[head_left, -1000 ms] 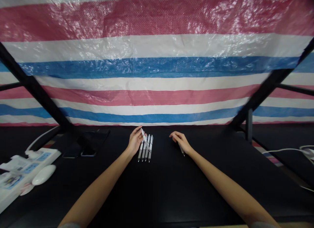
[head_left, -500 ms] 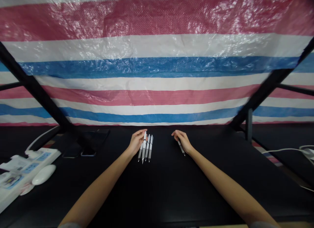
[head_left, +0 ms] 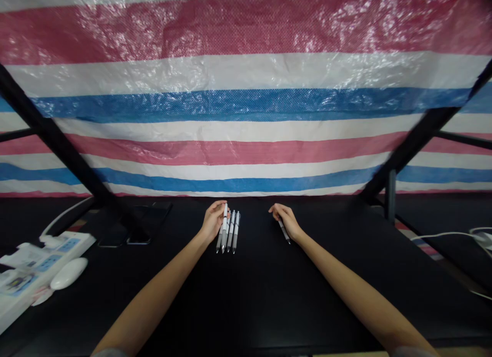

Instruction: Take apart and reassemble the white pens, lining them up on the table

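Note:
My left hand [head_left: 214, 222] pinches the upper part of a white pen [head_left: 225, 221] with a grey grip, its tip pointing toward me. Just beside and partly behind it, several like pens [head_left: 230, 234] lie side by side on the black table [head_left: 246, 295]. Part of the leftmost one is hidden by the held pen and my fingers. Farther right, my right hand [head_left: 285, 219] is closed around the top of another pen [head_left: 284, 232], whose grey grip and tip stick out below the fingers.
A white power strip [head_left: 48, 265] with plugs and a white mouse [head_left: 69, 273] are at the left. Dark phone-like objects [head_left: 138, 236] lie near the left black bar [head_left: 73, 152]. Another black bar [head_left: 415, 147] slants at the right. Striped sheeting [head_left: 246, 152] hangs behind.
My left hand has shifted the held pen slightly left and up, and its tip has risen. My right hand and its pen have not visibly moved.

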`<action>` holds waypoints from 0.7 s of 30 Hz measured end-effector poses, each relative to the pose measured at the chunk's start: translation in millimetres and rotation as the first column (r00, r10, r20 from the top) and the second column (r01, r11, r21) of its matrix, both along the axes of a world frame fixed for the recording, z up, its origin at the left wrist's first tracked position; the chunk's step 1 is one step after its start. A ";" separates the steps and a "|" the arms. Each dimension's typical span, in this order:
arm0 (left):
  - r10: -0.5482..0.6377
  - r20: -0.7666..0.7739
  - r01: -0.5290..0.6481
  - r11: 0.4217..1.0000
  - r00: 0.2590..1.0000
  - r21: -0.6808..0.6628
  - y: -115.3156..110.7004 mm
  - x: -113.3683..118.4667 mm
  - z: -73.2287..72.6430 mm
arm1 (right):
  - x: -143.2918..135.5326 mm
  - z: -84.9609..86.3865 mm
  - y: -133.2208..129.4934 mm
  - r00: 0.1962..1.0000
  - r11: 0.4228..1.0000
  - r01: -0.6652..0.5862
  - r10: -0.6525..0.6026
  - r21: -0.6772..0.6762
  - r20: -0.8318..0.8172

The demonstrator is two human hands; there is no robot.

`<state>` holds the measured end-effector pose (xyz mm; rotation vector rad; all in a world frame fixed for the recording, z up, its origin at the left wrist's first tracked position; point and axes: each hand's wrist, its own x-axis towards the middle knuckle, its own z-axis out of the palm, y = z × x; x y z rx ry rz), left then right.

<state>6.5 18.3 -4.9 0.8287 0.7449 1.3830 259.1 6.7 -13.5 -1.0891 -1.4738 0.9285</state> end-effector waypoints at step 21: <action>0.016 -0.029 -0.016 1.000 0.999 -0.006 0.2 0.7 -1.0 | -0.5 1.3 0.0 1.000 1.000 0.004 -0.004 0.001 -0.003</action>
